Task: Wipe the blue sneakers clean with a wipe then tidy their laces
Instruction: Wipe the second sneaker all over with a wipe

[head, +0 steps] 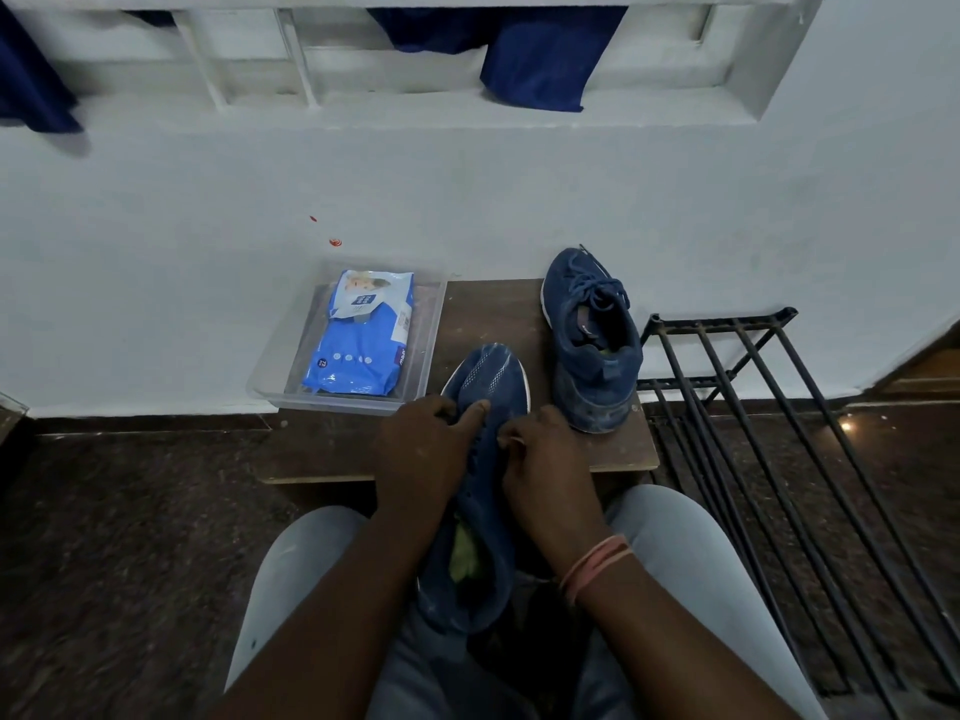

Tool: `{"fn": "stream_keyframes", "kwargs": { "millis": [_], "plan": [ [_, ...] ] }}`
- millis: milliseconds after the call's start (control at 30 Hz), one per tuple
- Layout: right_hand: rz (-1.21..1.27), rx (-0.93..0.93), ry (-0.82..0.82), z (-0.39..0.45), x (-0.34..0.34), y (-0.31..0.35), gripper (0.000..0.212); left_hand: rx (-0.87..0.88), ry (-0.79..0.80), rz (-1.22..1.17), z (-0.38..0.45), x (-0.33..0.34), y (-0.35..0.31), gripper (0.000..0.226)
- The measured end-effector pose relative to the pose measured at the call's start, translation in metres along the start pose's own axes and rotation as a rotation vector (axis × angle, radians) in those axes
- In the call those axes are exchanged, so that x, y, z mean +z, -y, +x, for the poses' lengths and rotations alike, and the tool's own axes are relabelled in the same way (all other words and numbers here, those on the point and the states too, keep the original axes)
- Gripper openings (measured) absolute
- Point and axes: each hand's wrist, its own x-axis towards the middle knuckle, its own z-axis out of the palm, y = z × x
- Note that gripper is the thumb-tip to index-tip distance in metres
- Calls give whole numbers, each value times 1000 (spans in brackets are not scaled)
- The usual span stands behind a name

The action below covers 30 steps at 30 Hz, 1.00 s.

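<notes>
The blue sneaker (485,449) you are working on lies between your knees, toe pointing away from you, its front part resting on the near edge of the low wooden board (332,449) and its heel over your lap. Your left hand (423,454) sits on the sneaker's left side, fingers curled over the upper with the thumb stretched across toward the lace area. Your right hand (545,470) is on the right side, its fingers curled and pinching something small and pale at the eyelets; you cannot tell from here whether that is a lace end or a bit of wipe. A band of orange threads (597,561) circles your right wrist.

The second blue sneaker (592,345) stands upright along the board's right edge, heel toward you, laces loose over its tongue, just beside the one you hold but apart from it. At the board's far left corner, a clear plastic tray (270,392) overhangs the left edge and holds a blue pack of wipes (363,340) lying flat. A black metal rack (753,387) lies on the dark floor, right of the board, against the white wall (467,189).
</notes>
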Motion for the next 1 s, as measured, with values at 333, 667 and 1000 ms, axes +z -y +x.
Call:
{"fn": "stream_keyframes", "kwargs": {
  "millis": [333,667,1000],
  "plan": [
    [16,131,-87,33,-4,-8,7,14,-31,-105,-5,1,4,46],
    [-77,47,17,23,-13,0,12,-36,-10,-162,-3,4,7,42],
    [8,62,206,13,-22,4,20,-71,-1,-174,1,5,7,39]
  ]
}}
